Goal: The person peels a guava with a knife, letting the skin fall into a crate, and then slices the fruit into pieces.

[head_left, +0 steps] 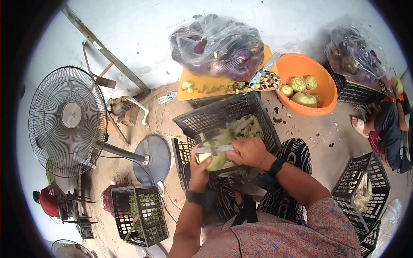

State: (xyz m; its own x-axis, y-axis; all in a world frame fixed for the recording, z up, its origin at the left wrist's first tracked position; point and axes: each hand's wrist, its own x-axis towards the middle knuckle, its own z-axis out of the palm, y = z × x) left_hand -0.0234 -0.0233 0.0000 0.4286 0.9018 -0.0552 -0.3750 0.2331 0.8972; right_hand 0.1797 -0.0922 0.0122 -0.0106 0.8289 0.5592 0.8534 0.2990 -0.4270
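My left hand (200, 172) is wrapped around the lower left side of a large, round, pale green peeled vegetable (218, 161). A knife (213, 149) is gripped in my right hand (251, 152), its blade lying across the top of the vegetable and pointing left. Both hands are over a black plastic crate (221, 112) between my knees. Inside it, a clear plastic liner (251, 129) holds pale pieces whose kind I cannot make out.
Beyond the crate, an orange board (202, 84) carries a bag of purple vegetables (215, 47), peelings and a blue-handled cleaver (262, 73). Peeled vegetables lie in an orange basin (329, 92). A standing fan (71, 116) and crate of greens (140, 215) are left; other people sit at both sides.
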